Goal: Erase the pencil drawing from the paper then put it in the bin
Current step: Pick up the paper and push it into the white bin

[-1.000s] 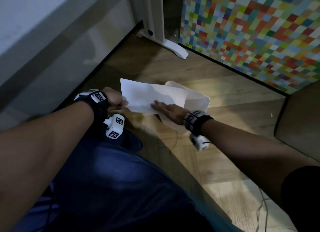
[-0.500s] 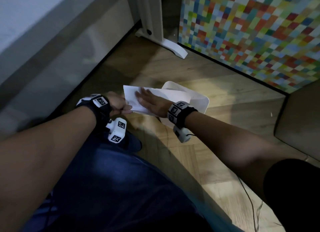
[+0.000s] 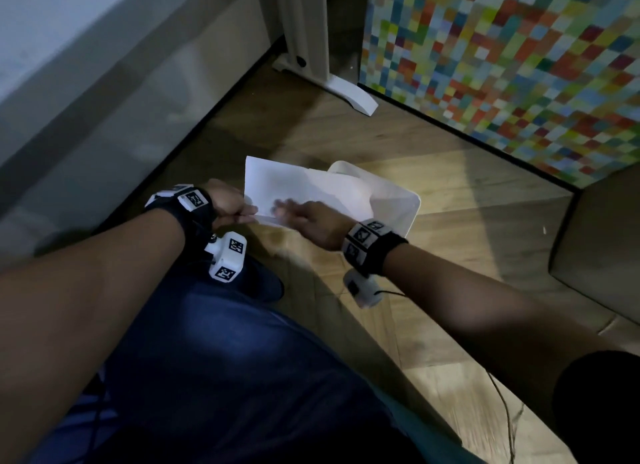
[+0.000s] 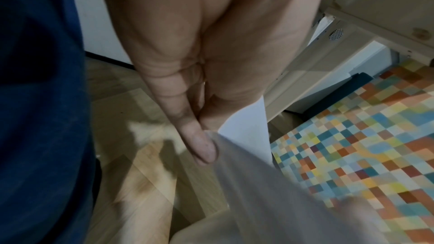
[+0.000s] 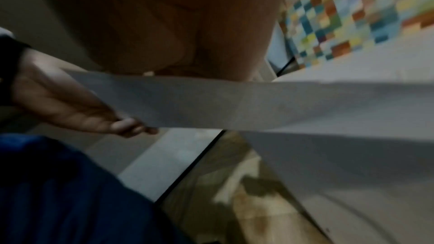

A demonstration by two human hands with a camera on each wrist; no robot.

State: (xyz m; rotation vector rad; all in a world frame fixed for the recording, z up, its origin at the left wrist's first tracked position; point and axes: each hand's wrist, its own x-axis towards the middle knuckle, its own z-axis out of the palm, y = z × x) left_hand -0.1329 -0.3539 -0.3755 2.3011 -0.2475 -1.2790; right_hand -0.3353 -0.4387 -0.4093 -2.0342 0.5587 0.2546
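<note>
- Wooden floor in a herringbone pattern is seen under dim light, crossed by bright patches; a panel of small coloured squares stands at the far right, and a white furniture foot rests on the floor beside it
- Dark blue trousers fill the lower part of the head view; both forearms are stretched forward over them, each wearing a black wristband with a white marked camera block
- A white sheet of paper is held in the air between the hands, just above and partly over the near rim of the bin; it appears folded or bent along its length; no pencil marks can be made out on it, though the view is blurred
- The bin is white, open-topped, and stands on the floor just beyond the hands; its far rim and right wall are visible past the paper
- The left hand is closed on the near left edge of the paper; the edge is pinched between thumb and fingers, as the left wrist view shows at the fingertip
- The right hand lies on top of the paper with fingers stretched out and roughly flat, pressing down on the sheet; the fingers are blurred; no curling round the edge can be seen
</note>
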